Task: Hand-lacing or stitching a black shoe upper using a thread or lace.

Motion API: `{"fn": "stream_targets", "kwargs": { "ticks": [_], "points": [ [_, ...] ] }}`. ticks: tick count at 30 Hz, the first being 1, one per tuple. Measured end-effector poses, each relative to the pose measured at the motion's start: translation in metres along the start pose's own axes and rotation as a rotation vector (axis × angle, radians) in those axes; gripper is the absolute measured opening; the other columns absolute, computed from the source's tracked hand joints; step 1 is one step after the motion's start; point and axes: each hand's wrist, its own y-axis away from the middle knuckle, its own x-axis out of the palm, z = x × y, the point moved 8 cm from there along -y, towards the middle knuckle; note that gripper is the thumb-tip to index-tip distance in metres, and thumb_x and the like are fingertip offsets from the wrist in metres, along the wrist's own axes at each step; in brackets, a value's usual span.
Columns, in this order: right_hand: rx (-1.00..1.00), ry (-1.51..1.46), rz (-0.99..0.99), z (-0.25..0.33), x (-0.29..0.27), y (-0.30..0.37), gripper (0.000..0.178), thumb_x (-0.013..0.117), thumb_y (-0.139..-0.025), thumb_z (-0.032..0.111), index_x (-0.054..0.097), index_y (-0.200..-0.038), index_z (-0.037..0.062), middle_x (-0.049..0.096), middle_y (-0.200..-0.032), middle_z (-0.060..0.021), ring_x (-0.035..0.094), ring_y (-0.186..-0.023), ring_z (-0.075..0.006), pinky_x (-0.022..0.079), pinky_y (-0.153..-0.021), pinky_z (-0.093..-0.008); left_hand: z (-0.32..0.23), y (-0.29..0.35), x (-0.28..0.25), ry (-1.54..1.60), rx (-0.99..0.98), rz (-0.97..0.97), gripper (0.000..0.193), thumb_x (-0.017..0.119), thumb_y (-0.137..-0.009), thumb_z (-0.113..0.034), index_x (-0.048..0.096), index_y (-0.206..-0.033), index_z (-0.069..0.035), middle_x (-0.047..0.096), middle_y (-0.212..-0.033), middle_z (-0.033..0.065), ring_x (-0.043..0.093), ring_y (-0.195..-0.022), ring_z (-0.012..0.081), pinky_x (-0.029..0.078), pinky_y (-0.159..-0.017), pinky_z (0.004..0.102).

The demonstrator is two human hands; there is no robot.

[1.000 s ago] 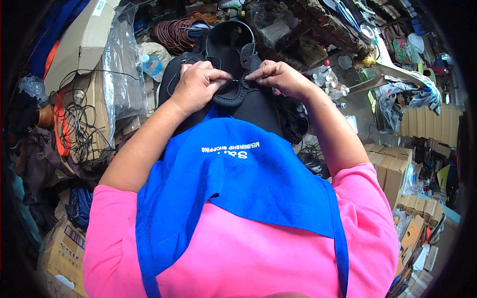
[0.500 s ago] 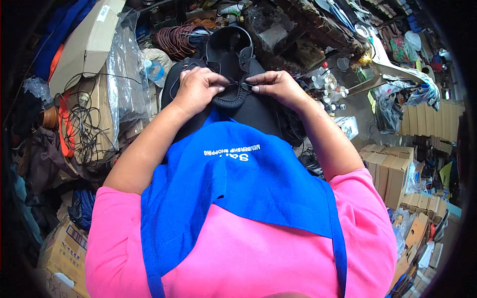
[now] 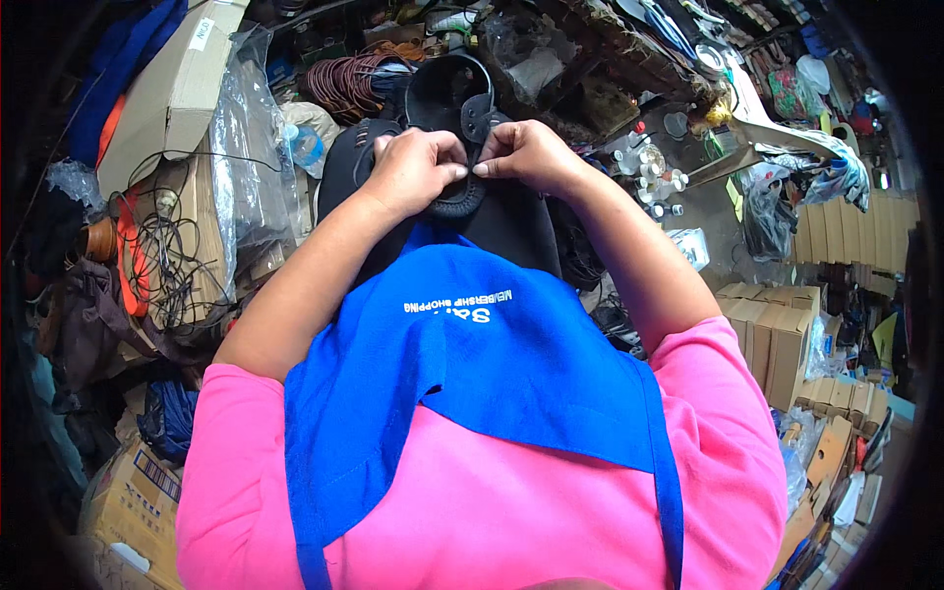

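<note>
A black leather shoe or sandal [image 3: 458, 206] rests on my dark-clad lap, its ridged, stitched-looking edge toward me. At its far end a round black cuff [image 3: 411, 96] stands up, with a rounded tab carrying small holes [image 3: 476, 120] on the right. My left hand [image 3: 411, 169] is closed in a pinch over the left side of the shoe. From the right, my right hand [image 3: 527, 157] pinches too, thumb and finger almost meeting the left fingertips above the shoe's middle. Whatever the fingertips hold is too small and hidden to name.
Left of me lean cardboard sheets [image 3: 179, 93], clear plastic and a tangle of black cord [image 3: 162, 256]. A coil of brown cord [image 3: 346, 84] lies beyond my left hand. Small bottles [image 3: 651, 177] stand to the right, with stacked cardboard boxes [image 3: 772, 339] nearer.
My hands have come closer together over the shoe; the right one has moved left and its fingers have bent. Earlier a thin dark strand showed by the fingertips; now it is hidden.
</note>
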Motion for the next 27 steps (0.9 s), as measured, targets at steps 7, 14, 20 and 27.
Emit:
{"fn": "stream_targets", "kwargs": {
  "ticks": [7,14,20,27],
  "points": [
    [0.000,-0.213,0.033,-0.006,-0.015,0.008,0.013,0.074,-0.077,0.012,0.063,-0.077,0.0043,0.061,-0.073,0.0022,0.054,-0.069,-0.0060,0.044,-0.066,-0.0224,0.005,0.018,-0.020,-0.244,0.030,-0.036,0.008,0.067,-0.077,-0.023,0.065,-0.083,-0.017,0.063,-0.082,-0.0009,0.051,-0.093,0.0194,0.028,-0.088,0.0418],
    [0.038,-0.073,-0.045,-0.011,-0.016,0.028,0.017,0.071,-0.081,0.013,0.063,-0.090,0.0013,0.059,-0.084,-0.0011,0.054,-0.081,-0.0072,0.045,-0.073,-0.0225,0.004,0.009,-0.006,-0.116,0.040,0.035,0.014,0.059,-0.083,-0.014,0.059,-0.095,-0.006,0.064,-0.085,0.0170,0.062,-0.084,0.0346,0.048,-0.073,0.0421],
    [0.077,-0.233,-0.025,-0.020,-0.037,0.062,0.016,0.064,-0.088,0.017,0.063,-0.092,0.0024,0.061,-0.083,0.0026,0.054,-0.079,-0.0065,0.045,-0.075,-0.0249,-0.003,0.001,0.003,-0.071,0.097,0.109,0.015,0.056,-0.085,-0.011,0.060,-0.098,-0.005,0.066,-0.090,0.0171,0.063,-0.088,0.0342,0.050,-0.076,0.0395],
    [-0.220,0.216,-0.367,-0.006,-0.078,0.026,0.021,0.065,-0.084,0.022,0.066,-0.096,0.0053,0.064,-0.088,-0.0053,0.061,-0.084,-0.0188,0.049,-0.076,-0.0323,-0.014,0.001,0.001,-0.251,0.161,0.112,0.014,0.054,-0.086,-0.018,0.061,-0.094,-0.009,0.066,-0.087,0.0116,0.064,-0.085,0.0311,0.046,-0.074,0.0423]
  ]
}}
